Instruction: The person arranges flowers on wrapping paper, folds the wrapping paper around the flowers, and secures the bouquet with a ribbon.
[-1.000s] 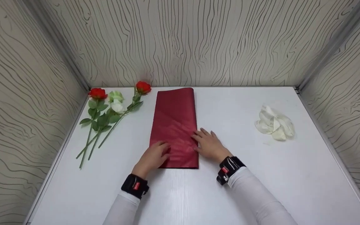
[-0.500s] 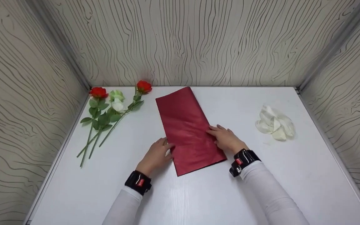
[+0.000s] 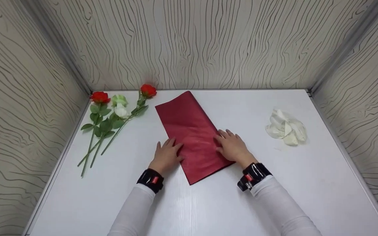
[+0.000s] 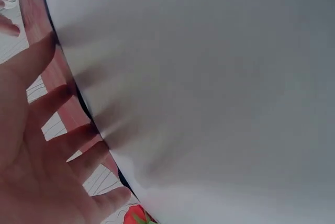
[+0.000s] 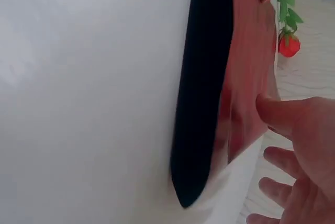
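Observation:
A folded sheet of dark red wrapping paper [image 3: 192, 131] lies on the white table, slanted with its far end toward the left. My left hand [image 3: 167, 154] rests at its left edge, thumb on the red surface and fingers spread. In the left wrist view, that hand's straight fingertips [image 4: 89, 130] line the paper's edge. Across from it, my right hand [image 3: 233, 144] touches the right edge. The right thumb [image 5: 272, 111] presses on the paper while the other fingers reach past the fold. A black inner side [image 5: 201, 93] shows at the near end between the layers.
Red roses [image 3: 100, 97], a white rose [image 3: 121, 110] and a pale green one [image 3: 119, 100] lie with their stems at the back left. Some crumpled white ribbon [image 3: 286, 127] lies at the right. Patterned walls [image 3: 189, 46] stand around the white table [image 3: 323, 183].
The paper has turned from lying straight to slanted, its near end moving right and its far end left. Both hands have shifted right with it, and the left fingers have spread.

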Demonstrator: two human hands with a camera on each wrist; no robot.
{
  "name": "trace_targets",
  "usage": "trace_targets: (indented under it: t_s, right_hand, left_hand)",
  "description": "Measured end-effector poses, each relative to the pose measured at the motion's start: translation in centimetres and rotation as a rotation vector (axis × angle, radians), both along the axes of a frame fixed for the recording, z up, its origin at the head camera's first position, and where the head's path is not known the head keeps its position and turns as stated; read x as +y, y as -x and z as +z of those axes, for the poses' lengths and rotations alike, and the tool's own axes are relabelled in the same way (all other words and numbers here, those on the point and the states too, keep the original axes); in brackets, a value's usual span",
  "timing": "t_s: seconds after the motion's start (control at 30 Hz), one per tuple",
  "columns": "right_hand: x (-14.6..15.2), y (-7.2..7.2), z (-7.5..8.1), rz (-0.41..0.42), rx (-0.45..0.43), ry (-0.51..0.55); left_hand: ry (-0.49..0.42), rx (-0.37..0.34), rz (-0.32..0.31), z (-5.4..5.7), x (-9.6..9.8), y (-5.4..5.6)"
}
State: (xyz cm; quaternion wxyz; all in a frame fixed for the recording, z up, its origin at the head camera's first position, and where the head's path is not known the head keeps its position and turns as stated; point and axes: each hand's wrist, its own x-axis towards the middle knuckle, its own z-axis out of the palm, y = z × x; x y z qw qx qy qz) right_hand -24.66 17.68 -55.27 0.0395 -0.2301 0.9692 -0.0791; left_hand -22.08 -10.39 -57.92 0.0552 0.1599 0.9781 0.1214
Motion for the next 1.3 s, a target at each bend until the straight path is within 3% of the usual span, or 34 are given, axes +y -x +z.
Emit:
trace_targets:
  t_s: [0.1,0.27,0.4,0.87,1.13,1.3]
  right_hand:
    - [-1.9,-1.6,0.0,0.011,0.002,0.010]
    - [-4.9,-4.8,-0.4,0.033,-0.096,-0.052]
    - [-6.1,-6.2,-1.1,0.041,-0.109,-0.108]
    - [-6.9,-7.0,-2.7,0.029,-0.072,-0.207]
    - [-6.8,-6.8,-2.8,0.014,-0.071,-0.191]
    - [-6.7,-6.4,-2.6,0.002,-0.059,-0.152]
  left_hand:
    - [0.018,0.021,0.019,0.0,0.1,0.1]
    - [0.035,0.014,0.031,0.3,0.3,-0.1]
    - [0.044,0.010,0.028,0.3,0.4,-0.1]
    - [0.014,0.040,0.010,0.2,0.0,-0.4]
    - [0.024,0.029,0.004,0.5,0.1,-0.3]
    - [-0.014,0.018,0.004,0.8,0.0,-0.3]
